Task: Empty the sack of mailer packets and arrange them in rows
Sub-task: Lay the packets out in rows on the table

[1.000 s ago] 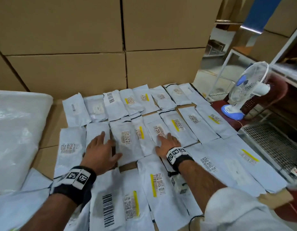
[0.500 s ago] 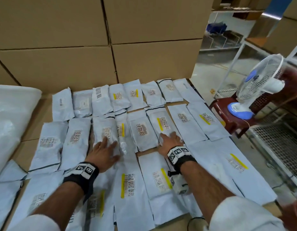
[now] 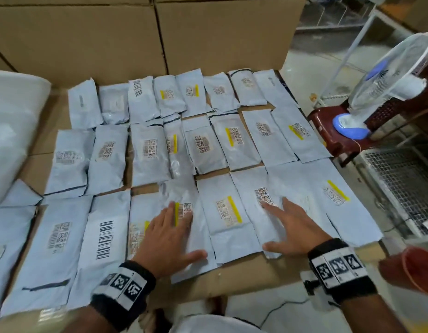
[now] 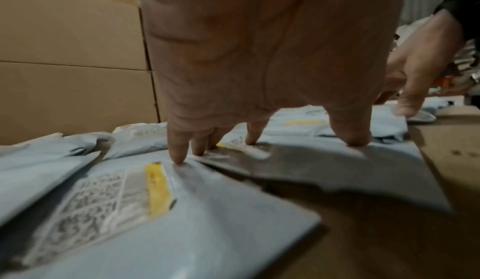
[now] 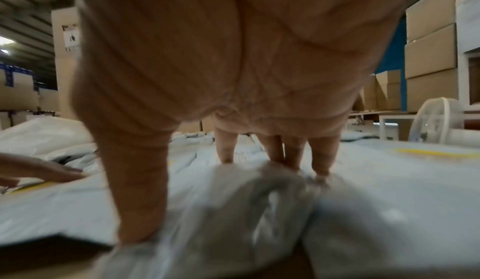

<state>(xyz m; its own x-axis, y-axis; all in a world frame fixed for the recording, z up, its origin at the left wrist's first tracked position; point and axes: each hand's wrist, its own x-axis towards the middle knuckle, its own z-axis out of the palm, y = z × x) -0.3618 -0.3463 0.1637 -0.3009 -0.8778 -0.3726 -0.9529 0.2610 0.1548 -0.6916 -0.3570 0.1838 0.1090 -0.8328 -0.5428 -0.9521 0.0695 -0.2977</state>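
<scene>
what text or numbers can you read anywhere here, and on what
No word or number reads clearly in any view.
Mailer packets: printed labels with barcodes and square codes, text too small and blurred.
Large barcode packet: bars only, no digits legible.
Wristbands: black-and-white square markers, no letters.
Cardboard boxes: no print visible.

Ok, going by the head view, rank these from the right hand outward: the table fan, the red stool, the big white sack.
From the right hand:
1. Red stool, far right.
2. Table fan, standing on that stool, slightly beyond.
3. Big white sack, far left edge.
</scene>
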